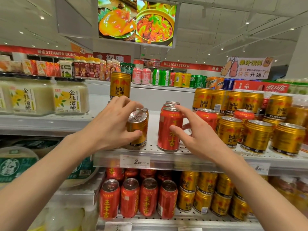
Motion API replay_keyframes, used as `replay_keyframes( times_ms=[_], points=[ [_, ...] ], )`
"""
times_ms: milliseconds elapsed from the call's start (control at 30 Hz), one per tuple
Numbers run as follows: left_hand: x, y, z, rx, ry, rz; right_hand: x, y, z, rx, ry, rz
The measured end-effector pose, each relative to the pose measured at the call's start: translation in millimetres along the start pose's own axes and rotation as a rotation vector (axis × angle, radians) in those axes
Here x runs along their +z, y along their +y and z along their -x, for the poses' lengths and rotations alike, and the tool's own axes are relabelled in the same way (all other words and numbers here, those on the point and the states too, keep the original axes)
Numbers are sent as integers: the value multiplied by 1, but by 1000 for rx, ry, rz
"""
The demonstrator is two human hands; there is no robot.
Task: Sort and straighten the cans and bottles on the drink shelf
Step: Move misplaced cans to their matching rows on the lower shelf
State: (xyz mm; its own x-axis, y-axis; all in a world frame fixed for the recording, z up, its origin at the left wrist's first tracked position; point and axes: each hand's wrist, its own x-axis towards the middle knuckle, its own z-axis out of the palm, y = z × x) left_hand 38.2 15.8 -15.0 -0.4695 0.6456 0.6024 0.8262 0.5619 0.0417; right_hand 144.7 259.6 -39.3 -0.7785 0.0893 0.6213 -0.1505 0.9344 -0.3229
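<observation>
**Drink shelf: left hand grips gold can, right hand at red can**

The left hand (pixel 110 124) grips a gold can (pixel 138 129) at the front of the perforated middle shelf (pixel 153 125). Fingers curl over the rim and the thumb presses the lower wall. The can is tilted, its lid turned toward the camera.

The right hand (pixel 198 139) has its fingers spread and straight. The thumb touches the front of an upright red can (pixel 168 130), which stands just right of the gold can, heading a short row of red cans. The index finger reaches toward its lid; whether it touches cannot be told.

Further gold cans (pixel 256 135) stand to the right, a few red ones among them. A single gold can (pixel 120 85) stands raised behind the left hand. A price tag (pixel 135 161) sits on the shelf edge.
</observation>
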Motion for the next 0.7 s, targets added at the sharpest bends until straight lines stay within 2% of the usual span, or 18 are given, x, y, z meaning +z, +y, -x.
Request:
replay_keyframes(
  times_ms=[333,533,700],
  points=[
    [-22,-5,10,-4,-67,68,17,0,-4,-23,61,-62],
    [-25,-10,29,-149,-16,327,29,-7,-2,-15,117,-74],
    [-29,-10,54,-237,-37,583,8,-12,-2,29,-30,-88]
  ],
)
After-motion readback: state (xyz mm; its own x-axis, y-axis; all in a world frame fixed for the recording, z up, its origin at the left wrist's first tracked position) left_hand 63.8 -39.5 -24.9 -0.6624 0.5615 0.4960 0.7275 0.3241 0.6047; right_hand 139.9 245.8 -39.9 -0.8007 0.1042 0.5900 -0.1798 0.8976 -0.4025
